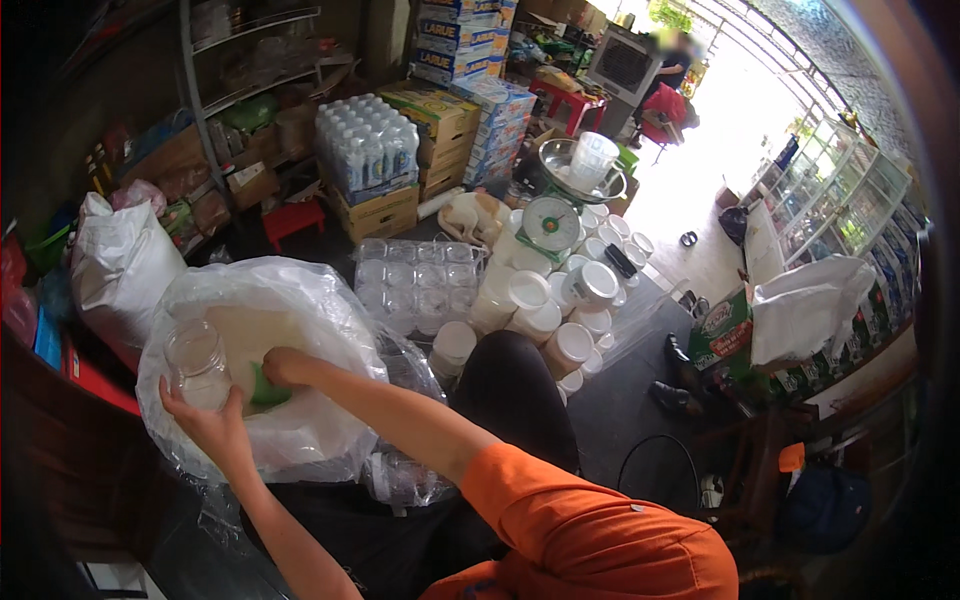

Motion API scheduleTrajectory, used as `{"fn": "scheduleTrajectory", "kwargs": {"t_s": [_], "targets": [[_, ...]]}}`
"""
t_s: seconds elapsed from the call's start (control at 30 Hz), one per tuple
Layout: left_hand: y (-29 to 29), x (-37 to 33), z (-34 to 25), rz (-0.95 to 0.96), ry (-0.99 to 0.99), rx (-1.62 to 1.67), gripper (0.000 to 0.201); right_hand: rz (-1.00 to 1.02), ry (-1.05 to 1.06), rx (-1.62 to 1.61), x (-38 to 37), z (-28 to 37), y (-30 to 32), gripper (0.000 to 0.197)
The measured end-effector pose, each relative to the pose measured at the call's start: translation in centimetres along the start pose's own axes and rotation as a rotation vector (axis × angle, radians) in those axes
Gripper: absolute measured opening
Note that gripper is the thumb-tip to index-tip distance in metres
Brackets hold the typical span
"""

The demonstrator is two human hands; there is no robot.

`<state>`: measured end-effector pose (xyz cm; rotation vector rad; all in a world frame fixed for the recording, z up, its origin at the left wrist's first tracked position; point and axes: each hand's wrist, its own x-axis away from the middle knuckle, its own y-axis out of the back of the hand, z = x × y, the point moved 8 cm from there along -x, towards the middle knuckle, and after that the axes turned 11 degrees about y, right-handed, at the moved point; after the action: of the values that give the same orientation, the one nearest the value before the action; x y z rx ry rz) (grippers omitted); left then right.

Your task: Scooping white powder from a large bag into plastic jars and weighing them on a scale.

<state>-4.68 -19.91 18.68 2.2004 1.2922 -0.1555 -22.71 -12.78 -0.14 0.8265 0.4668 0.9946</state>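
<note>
My left hand (213,428) is closed around the lower part of a clear plastic jar (196,350), which it holds over the left side of a large bag. The jar looks mostly see-through, with something pale near its bottom. Inside the clear plastic bag (335,300) lies a pale, fine-grained material (240,328). My right hand (288,366) reaches into the bag, its fingers wrapped round a green scoop (268,392) that rests in the material. Part of the scoop is hidden by the hand. Jar and scoop are apart.
Beyond the bag stands a pack of clear jars (418,285). Filled jars with white lids (528,290) crowd around a green scale (550,225) bearing a pan and container (594,158). A dog (472,217) lies near bottled-water packs (365,145). A person (672,75) is far back.
</note>
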Motion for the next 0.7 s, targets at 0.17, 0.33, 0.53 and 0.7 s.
{"fn": "scheduleTrajectory", "kwargs": {"t_s": [0.17,0.33,0.53,0.7], "targets": [[2.3,0.1,0.3,-0.057,-0.008,-0.013,0.106,-0.406,-0.064,-0.296,2.5,3.0,5.6,0.029],[-1.3,0.2,0.6,-0.034,-0.141,-0.044,0.108,-0.709,0.088,0.349,5.6,0.5,8.3,0.022],[-1.3,0.6,-2.4,0.044,0.091,-0.124,0.109,-0.69,-0.127,-0.687,11.5,5.0,18.3,0.026],[0.4,0.9,-1.1,0.065,0.118,-0.183,0.105,-0.641,-0.029,-0.663,10.4,10.5,18.5,0.035]]}}
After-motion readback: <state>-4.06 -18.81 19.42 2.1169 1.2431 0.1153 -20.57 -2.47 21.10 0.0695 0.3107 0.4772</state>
